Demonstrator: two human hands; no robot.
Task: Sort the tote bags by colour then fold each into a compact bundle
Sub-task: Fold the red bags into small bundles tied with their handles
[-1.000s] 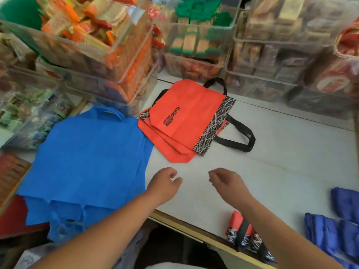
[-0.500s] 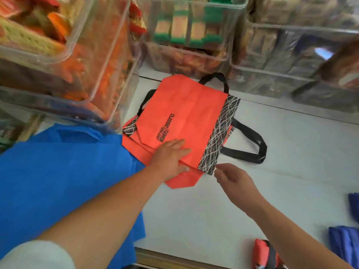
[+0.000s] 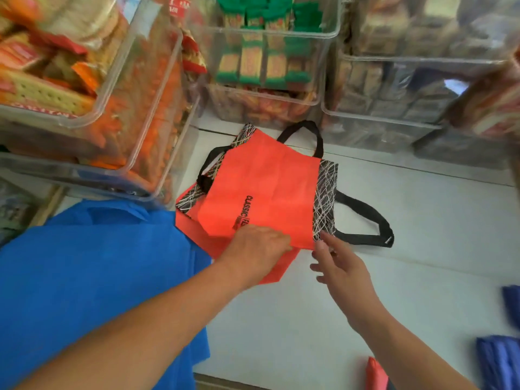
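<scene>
- A stack of red bags [image 3: 267, 187] lies flat on the white table [image 3: 408, 277], at its far side, just in front of clear bins [image 3: 332, 88] full of packaged snacks.
- The top bag bears black print and has a black-and-white patterned band [image 3: 325, 198] along its right edge; a black handle [image 3: 365, 220] loops out to the right of it on the table.
- The left hand [image 3: 254, 254] lies on the near edge of the top bag, fingers stretched across the fabric. The thumb is hidden, so I cannot tell whether it pinches the edge.
- The right hand [image 3: 340, 266] is spread and relaxed and grips nothing; its forefinger touches the near corner of the band.
- A flat pile of blue bags [image 3: 98, 277] lies just left of the red stack, under the left forearm.
- A folded red bundle [image 3: 375, 375] sits at the near table edge, with blue bundles [image 3: 498, 361] to the right of it.
</scene>
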